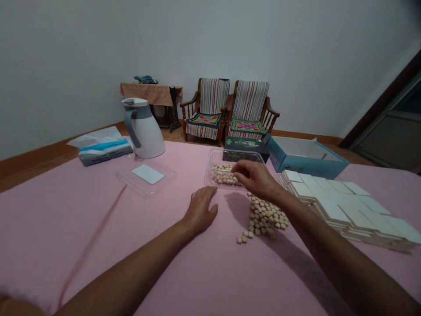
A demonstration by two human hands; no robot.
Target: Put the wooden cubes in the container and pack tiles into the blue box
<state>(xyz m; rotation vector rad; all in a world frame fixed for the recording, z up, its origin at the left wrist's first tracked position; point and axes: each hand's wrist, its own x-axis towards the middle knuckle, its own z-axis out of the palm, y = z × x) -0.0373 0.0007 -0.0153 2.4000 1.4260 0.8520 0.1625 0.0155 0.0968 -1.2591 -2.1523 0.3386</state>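
Observation:
A clear plastic container (208, 172) holds many small, pale, rounded cube-like pieces (223, 175). Over its right part hovers my right hand (256, 177), fingers bent down and pinched together; whatever they hold, if anything, is hidden. My left hand (201, 210) rests on the pink cloth, its fingers stretched toward the container's front left corner. A loose heap of similar pale pieces (263, 215) lies below my right hand, with several strays at its near left edge. My right forearm passes over the heap's right side.
Stacked pale square boards (342, 199) stand to the right, before an open blue box (305, 160). A black box (245, 147) sits behind the container. On the left are a clear lid (164, 175) with a white card, a white jug (149, 136) and a tissue pack (105, 151).

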